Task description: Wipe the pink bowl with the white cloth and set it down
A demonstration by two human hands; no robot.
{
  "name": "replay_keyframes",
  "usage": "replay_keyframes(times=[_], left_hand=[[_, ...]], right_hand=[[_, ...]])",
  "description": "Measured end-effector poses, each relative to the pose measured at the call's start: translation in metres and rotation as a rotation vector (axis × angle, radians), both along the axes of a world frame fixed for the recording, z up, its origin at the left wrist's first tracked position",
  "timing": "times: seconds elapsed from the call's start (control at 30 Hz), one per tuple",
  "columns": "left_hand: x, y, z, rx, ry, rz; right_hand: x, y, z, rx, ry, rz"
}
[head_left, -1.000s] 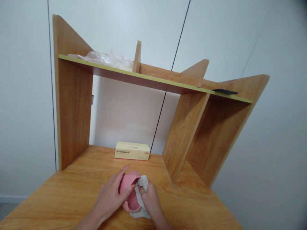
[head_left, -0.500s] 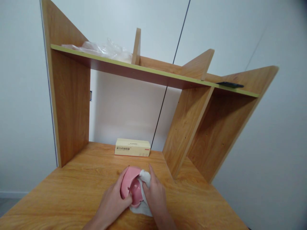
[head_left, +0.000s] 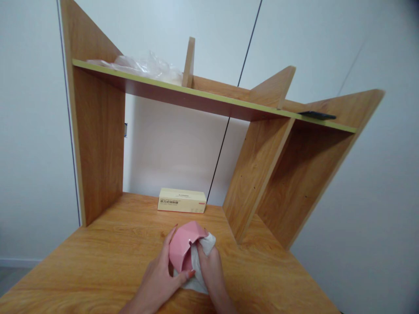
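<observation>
A pink faceted bowl-like container point(head_left: 185, 242) with a notched rim is held tilted above the desk, its opening turned toward my right side. My left hand point(head_left: 163, 272) grips it from the left, fingers along the outer wall and thumb at the lower rim. My right hand point(head_left: 209, 265) is closed on a white cloth point(head_left: 197, 261), with its fingertips partly hidden at the container's opening. The cloth hangs down below the container between both hands.
A long cream box point(head_left: 182, 201) with printed lettering lies at the back of the wooden desk point(head_left: 98, 261). Above stands a shelf point(head_left: 183, 93) with upright dividers, bearing crumpled clear plastic point(head_left: 144, 66) and a dark flat object point(head_left: 317, 115).
The pink container has turned, so more of its faceted outside shows and less of its inside. My right hand has moved with the cloth into the opening.
</observation>
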State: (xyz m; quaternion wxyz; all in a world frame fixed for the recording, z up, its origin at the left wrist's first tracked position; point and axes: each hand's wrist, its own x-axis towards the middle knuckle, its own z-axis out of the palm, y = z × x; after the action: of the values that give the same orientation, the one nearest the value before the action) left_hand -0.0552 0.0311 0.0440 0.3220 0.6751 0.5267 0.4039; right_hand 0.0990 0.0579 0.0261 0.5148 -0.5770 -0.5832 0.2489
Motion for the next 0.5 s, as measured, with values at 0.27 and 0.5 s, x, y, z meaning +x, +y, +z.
replay_keyframes(times=[0.27, 0.5], left_hand=[[-0.003, 0.007, 0.002, 0.031, 0.062, 0.064], [-0.008, -0.001, 0.016, 0.026, 0.256, 0.016]], right_hand=[[0.003, -0.004, 0.013, -0.073, -0.422, -0.169], [0.008, -0.008, 0.014, -0.025, -0.521, -0.13]])
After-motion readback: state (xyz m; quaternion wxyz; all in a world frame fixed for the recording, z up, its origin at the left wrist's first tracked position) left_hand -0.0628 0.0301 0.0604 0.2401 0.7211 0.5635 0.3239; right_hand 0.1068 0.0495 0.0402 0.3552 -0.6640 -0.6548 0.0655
